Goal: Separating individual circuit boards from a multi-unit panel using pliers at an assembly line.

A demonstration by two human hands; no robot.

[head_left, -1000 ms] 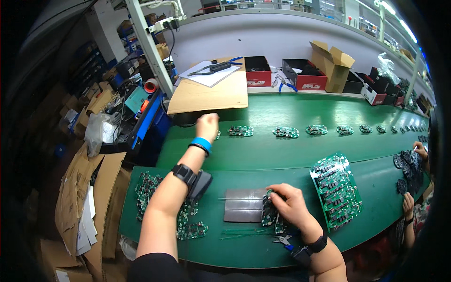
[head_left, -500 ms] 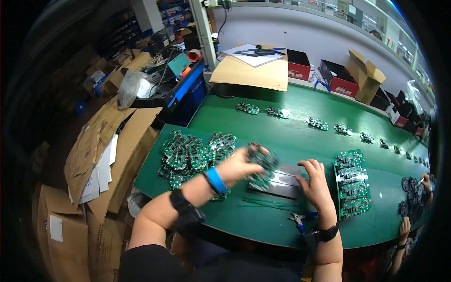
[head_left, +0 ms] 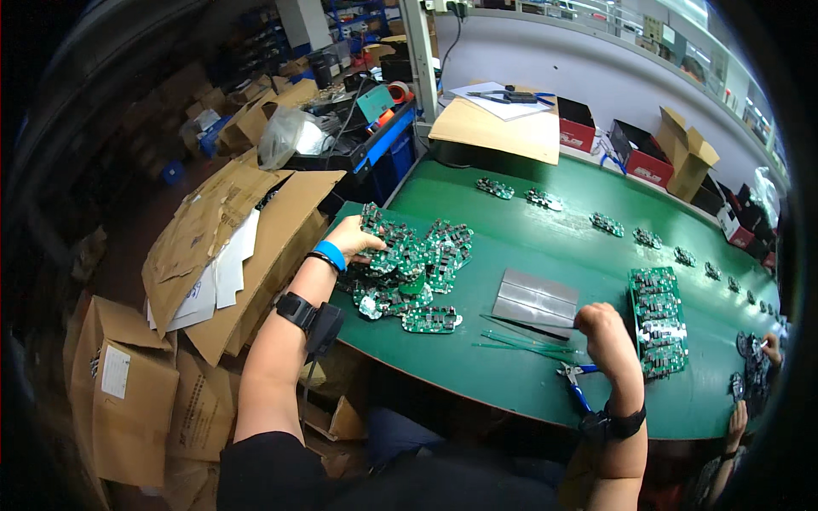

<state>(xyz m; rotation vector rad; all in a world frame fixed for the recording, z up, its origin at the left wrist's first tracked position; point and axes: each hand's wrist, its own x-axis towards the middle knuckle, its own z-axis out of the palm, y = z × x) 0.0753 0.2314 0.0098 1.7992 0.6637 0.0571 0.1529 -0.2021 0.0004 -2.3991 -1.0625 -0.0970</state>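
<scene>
Containers: two open bins, red (head_left: 578, 134) and dark with red front (head_left: 641, 162), at the far edge of the green table (head_left: 528, 230); contents too dark to tell. Open brown carton (head_left: 687, 162) just beyond them, inside not visible. Flattened cardboard boxes (head_left: 230, 238) stacked off the table's left end, white sheets tucked between the flaps.

Work item: heap of green circuit boards (head_left: 409, 268), small, irregular in outline, studded with dark components, lying overlapped at the table's left end. One board (head_left: 432, 320) lies flat at the near edge of the heap.

Left hand (head_left: 356, 238): reached forward, palm down, fingers curled over the far-left edge of the heap, gripping a board there. Blue wristband and black forearm strap on that arm.

Right hand (head_left: 603, 328): closed in a fist, knuckles up; whether anything is inside it cannot be told. Just left of it, thin green strips (head_left: 520, 341) on the table, and beyond those a grey flat sheet (head_left: 537, 298). Blue-handled cutters (head_left: 576, 385) lie just beside the wrist. A tidy stack of boards (head_left: 660, 319) sits to its right.

Small board clusters (head_left: 545, 199) run in a row along the far side.
</scene>
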